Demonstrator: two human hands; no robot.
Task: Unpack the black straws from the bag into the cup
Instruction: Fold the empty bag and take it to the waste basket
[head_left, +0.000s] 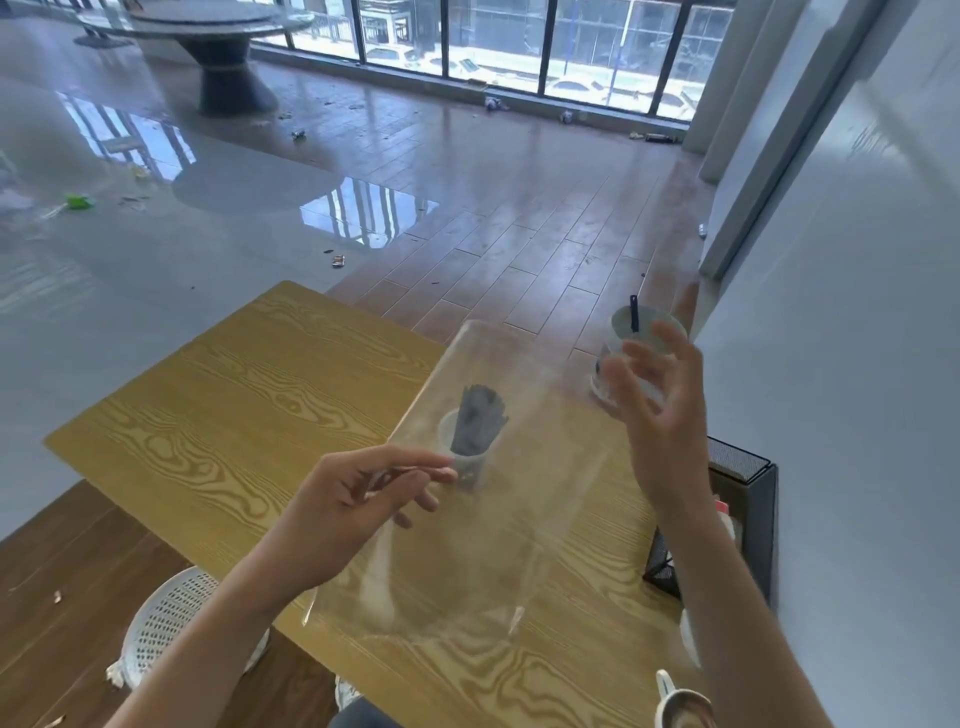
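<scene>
- Clear bag (498, 519), empty, pinched at its edge by left hand (358, 499).
- Black straws (475, 421) bunched upright in cup (465, 457).
- Right hand (660, 415) raised, fingers loose, holding nothing.

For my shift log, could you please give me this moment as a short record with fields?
surface: yellow wood-grain table
bag: clear plastic bag, held up above the table, looks empty
left hand: pinches the bag's left edge
right hand: fingers loosely spread near the bag's right side; grip on it unclear
cup: small translucent plastic cup on the table, seen through the bag
straws: bundle of black straws standing in the cup
</scene>
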